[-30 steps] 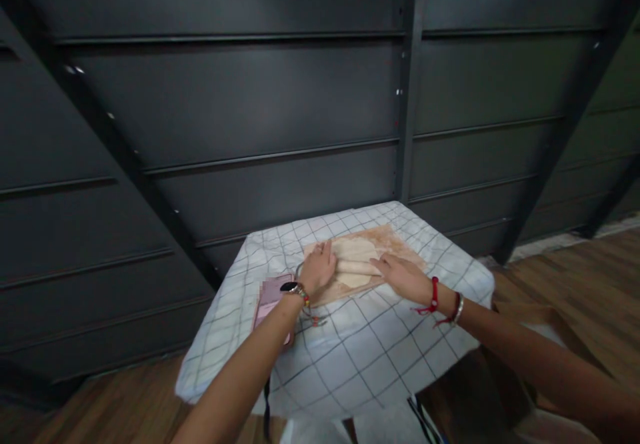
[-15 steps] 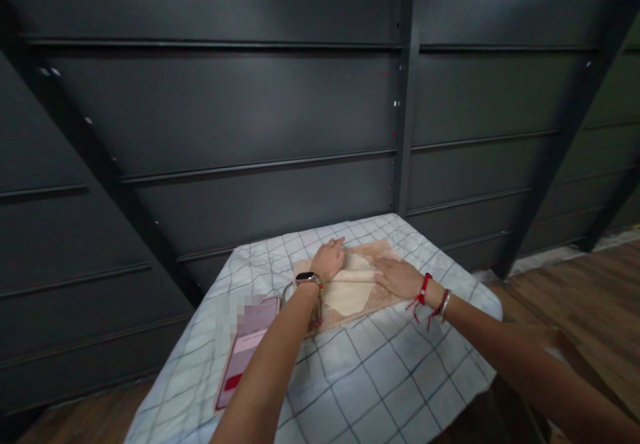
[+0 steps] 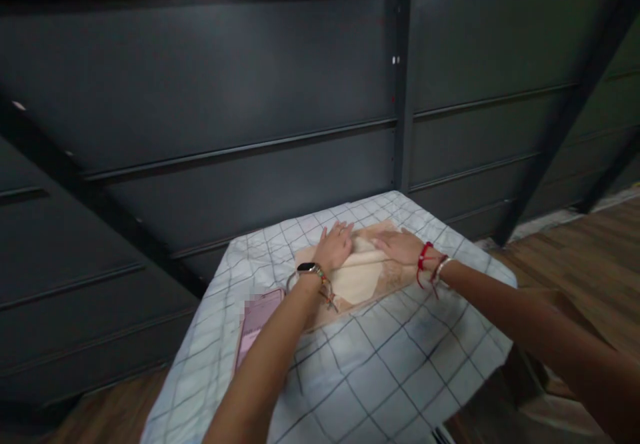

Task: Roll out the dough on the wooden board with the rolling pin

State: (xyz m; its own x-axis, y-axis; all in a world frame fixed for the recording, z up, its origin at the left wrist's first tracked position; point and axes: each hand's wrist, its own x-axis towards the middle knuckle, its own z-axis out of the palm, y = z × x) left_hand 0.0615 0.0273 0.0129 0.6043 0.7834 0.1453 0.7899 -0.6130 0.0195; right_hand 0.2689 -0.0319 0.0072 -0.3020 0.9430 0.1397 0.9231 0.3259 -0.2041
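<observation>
A thin, pale sheet of dough [image 3: 356, 287] lies on a floury light-brown board [image 3: 400, 273]. Across its far part is a pale rolling pin [image 3: 364, 257], partly covered by my hands. My left hand [image 3: 336, 247] rests palm down over the pin's left end, fingers stretched and somewhat spread. Over the right end lies my right hand [image 3: 402, 248], flat with fingers extended and a little blurred. Neither hand wraps round the pin.
A white checked cloth [image 3: 380, 357] covers the table. Left of my left forearm lies a phone [image 3: 260, 314] with its screen lit. A dark panelled wall [image 3: 250, 84] rises behind the table; wooden floor [image 3: 595, 251] shows at right.
The view has tipped downward, so the wall and table sit higher. My right hand has moved farther from me across the board; my left hand's fingers are more spread.
</observation>
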